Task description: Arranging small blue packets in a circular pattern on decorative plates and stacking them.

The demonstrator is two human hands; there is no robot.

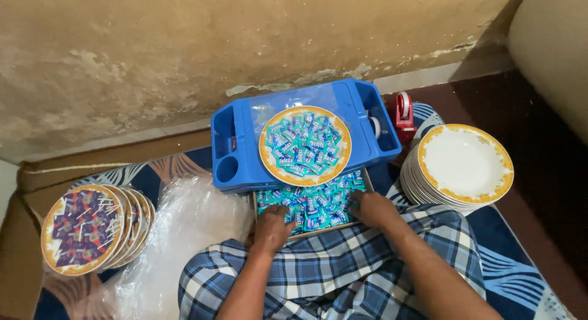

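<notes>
1. The left hand [271, 225] rests on the sweets [312, 205] in a shallow box [361, 222]. Its fingers [277, 208] are curled down into the pile; whether they pinch any I cannot tell.
2. The right hand [372, 208] lies at the box's right side, fingers [355, 200] bent into the wrappers, grip unclear.
3. The box sits on the floor mat [502, 265] just in front of the checked cloth [343, 271] over the person's knees.
4. Beyond it a blue tray [239, 148] carries a plate [305, 146] heaped with the same sweets.
5. A stack of empty plates [463, 164] stands to the right, near a red tape dispenser [402, 115].
6. Filled plates [82, 228] and clear plastic bags [177, 234] lie to the left.
</notes>
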